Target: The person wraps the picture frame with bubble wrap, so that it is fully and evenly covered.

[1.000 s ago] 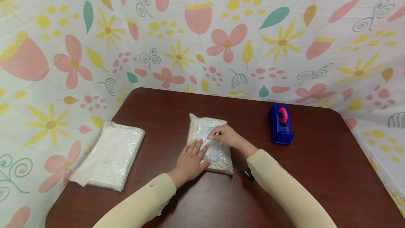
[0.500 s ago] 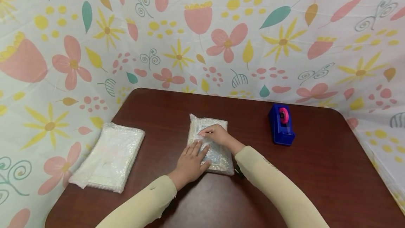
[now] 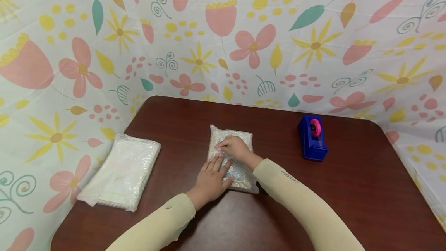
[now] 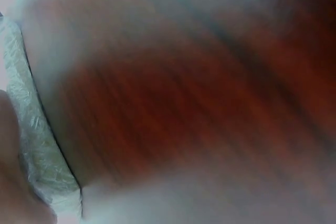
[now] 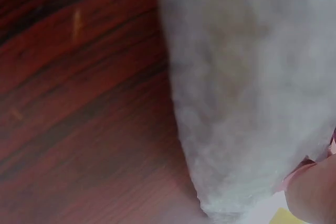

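A flat package (image 3: 246,173) in clear bubble wrap lies near the middle of the brown table. My left hand (image 3: 210,181) rests on its lower left part, fingers spread and straight. Higher on the package, my right hand (image 3: 235,148) pinches at the bubble wrap with thumb and curled fingers; what lies between the fingertips is too small to make out. In the left wrist view, the wrapped package (image 4: 37,135) shows beside part of the hand. The right wrist view has the blurred bubble wrap (image 5: 241,103) close up, with a fingertip (image 5: 313,192) at its edge.
A second bubble-wrapped package (image 3: 120,171) lies at the table's left edge. A blue tape dispenser (image 3: 312,138) with a pink core stands at the right rear. Behind the table (image 3: 278,212) hangs a floral cloth (image 3: 223,53).
My right hand has moved left across the package, fingertips still pinched, closer to the left hand's fingers. The left hand has stayed in place on the package.
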Motion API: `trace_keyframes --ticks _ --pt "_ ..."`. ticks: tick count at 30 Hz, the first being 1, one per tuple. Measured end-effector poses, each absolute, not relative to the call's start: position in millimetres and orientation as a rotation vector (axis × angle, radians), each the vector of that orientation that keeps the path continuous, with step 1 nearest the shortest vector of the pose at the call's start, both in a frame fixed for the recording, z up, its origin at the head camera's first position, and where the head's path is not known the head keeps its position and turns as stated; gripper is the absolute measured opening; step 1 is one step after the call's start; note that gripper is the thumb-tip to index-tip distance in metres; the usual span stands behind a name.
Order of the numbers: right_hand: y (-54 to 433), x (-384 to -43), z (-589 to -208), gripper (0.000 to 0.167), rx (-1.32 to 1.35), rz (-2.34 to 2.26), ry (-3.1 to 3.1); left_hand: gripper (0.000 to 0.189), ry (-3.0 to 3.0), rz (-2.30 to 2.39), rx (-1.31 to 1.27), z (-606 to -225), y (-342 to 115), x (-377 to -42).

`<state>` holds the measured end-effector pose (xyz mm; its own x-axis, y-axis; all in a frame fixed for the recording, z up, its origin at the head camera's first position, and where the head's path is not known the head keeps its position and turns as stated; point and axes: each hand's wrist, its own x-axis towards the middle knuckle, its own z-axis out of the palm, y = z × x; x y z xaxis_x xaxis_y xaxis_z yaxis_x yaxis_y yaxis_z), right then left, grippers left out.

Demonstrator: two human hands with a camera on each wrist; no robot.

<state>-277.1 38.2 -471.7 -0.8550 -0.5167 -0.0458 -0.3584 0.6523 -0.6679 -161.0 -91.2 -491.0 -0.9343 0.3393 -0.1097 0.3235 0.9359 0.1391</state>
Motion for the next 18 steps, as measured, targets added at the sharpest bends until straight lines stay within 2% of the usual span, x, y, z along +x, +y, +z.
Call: trace_keyframes --ticks 6,12,18 --pt "34.3 -278.5 -473.6 0.019 -0.677 -0.979 2.637 0.060 2.962 0.191 0.499 -491.8 -91.2 -160.9" --pt "32.0 -281.0 -472.0 0.002 -0.657 -0.962 2.616 0.059 2.994 0.208 0.512 -493.3 -91.2 -161.8" --pt "31.8 -279.8 -471.1 0.020 -0.659 -0.941 2.587 0.060 2.969 0.189 0.504 -493.7 -90.9 -162.2"
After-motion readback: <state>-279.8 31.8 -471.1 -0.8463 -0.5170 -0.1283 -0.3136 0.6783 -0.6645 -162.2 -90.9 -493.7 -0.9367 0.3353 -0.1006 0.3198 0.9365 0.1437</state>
